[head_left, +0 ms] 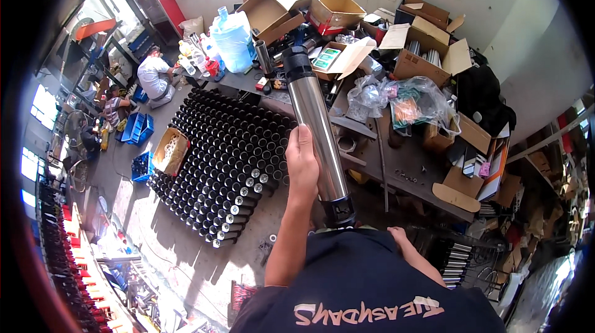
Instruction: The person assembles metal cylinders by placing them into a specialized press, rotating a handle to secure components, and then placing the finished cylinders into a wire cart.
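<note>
My left hand [302, 162] is wrapped round a shiny steel cylinder [315, 128] with black end fittings. The cylinder is held up in front of me, tilted, its upper end leaning left and its lower end close to my shirt. Low beside my body, my right hand [398, 234] shows only in part. The shirt hides most of its fingers, so what it holds, if anything, cannot be made out. On the floor to the left stands a large block of upright black tubes [217, 159] in close rows. Several along its near right edge have silvery tops.
A cluttered workbench [403, 178] ahead carries cardboard boxes [427, 54], plastic bags [409, 103] and a blue water jug [232, 41]. An open carton [170, 151] sits by the tubes, near blue crates [137, 128]. Two people [155, 79] crouch at the far left.
</note>
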Demonstrator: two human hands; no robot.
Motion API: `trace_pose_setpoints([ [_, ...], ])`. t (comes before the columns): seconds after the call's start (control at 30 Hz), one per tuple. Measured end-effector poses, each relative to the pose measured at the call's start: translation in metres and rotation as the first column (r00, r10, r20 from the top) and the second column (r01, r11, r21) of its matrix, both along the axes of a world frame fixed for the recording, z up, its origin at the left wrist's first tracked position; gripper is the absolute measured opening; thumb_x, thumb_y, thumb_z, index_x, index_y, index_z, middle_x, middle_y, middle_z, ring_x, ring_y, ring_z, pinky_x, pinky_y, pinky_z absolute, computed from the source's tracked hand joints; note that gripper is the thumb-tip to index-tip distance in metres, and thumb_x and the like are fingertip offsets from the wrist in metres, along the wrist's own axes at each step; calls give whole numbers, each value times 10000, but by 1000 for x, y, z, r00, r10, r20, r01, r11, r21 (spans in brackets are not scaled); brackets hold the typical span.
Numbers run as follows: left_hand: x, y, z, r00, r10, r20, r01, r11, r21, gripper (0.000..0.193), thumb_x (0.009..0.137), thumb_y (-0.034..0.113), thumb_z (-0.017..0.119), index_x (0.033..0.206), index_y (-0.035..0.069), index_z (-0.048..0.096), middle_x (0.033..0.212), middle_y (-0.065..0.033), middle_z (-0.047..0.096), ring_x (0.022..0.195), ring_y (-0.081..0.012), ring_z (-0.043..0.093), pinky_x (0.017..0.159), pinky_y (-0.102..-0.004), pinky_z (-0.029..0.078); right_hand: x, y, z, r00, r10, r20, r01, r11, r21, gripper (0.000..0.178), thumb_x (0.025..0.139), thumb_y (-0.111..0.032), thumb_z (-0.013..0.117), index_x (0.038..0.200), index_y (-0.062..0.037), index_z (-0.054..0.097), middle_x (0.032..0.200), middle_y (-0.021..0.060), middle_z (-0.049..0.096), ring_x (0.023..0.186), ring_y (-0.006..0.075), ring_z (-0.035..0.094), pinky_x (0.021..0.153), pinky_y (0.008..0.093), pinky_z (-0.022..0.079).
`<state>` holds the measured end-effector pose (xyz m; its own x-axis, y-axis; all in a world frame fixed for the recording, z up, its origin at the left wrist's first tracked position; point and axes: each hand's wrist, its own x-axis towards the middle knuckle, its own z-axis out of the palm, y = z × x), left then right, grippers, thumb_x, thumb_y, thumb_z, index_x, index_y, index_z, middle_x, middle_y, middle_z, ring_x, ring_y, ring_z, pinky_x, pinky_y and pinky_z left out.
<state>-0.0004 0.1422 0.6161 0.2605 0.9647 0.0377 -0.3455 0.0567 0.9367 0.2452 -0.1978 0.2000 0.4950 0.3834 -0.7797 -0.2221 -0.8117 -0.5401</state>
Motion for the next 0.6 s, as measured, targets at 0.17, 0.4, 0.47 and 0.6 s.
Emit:
trace_pose_setpoints([
  [0.17, -12, 5, 0, 982, -130, 137, 155, 969, -194, 594, 1069, 533, 298, 1142, 9, 569, 860, -124, 660, 681, -210, 674, 605, -335, 585, -10, -5, 9, 1000, -7, 24, 7, 1000, 11, 320, 888, -236, 683, 1048, 37, 726, 955, 135, 724, 836, 230, 674, 743, 351, 535],
  [0.4, -17, 8, -5, 767, -321, 555, 501, 841, -205, 760, 999, 699, 281, 1165, 7, 548, 933, -149, 655, 741, -267, 669, 661, -405, 577, -48, 29, 54, 879, -352, -320, 395, 915, 77, 251, 961, -248, 603, 1050, -28, 683, 975, 107, 720, 798, 208, 658, 691, 338, 535],
  [0.47, -10, 7, -5, 841, -283, 461, 468, 809, -356, 693, 1005, 673, 329, 1158, 25, 520, 929, -153, 646, 754, -284, 661, 662, -407, 576, -58, 47, 99, 819, -340, -462, 443, 887, 132, 340, 982, -334, 599, 1155, -46, 654, 1034, 93, 720, 849, 186, 656, 689, 332, 509],
  [0.6, -8, 6, -37, 902, -373, 218, 418, 880, -225, 339, 990, 320, 598, 1146, 33, 505, 900, -145, 657, 724, -254, 669, 615, -351, 585, -102, 115, 220, 775, 134, -617, 291, 791, 538, 500, 984, -415, 598, 1369, -101, 547, 1265, 87, 656, 1077, 170, 627, 889, 332, 485],
])
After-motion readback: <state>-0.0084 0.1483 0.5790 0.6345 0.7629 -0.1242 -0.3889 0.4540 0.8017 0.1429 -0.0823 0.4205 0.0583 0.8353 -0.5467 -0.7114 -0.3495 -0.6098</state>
